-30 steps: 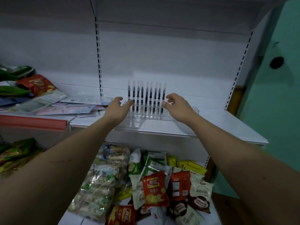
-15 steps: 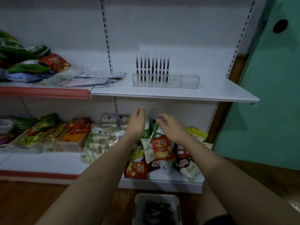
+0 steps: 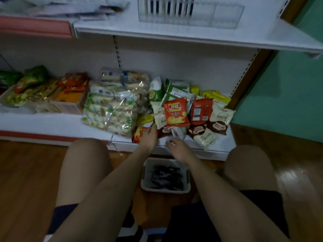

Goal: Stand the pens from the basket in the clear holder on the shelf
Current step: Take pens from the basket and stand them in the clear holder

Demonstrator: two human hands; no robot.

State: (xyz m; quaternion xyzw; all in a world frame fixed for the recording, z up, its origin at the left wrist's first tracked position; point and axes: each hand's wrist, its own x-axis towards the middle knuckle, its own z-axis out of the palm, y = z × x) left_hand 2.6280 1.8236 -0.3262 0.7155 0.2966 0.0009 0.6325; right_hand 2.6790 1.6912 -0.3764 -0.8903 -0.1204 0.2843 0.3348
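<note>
- Step in hand, judged: fetching more pens [image 3: 166, 177] from the basket [image 3: 187, 188].
- Left hand [image 3: 148, 137] and right hand [image 3: 178, 149] hover just beyond the basket, fingers loose, grasping nothing.
- Clear holder [image 3: 218, 14], well above the basket, is partly filled.
- Next: reach down, pinch pens.

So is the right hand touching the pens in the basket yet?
Apart. The head view shows the right hand above the basket's far rim, short of the pens.

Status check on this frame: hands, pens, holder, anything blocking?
Left hand and right hand both empty, above the basket. Pens loose in basket on floor. Clear holder on shelf, left part filled, right part empty. Nothing blocking.
</note>
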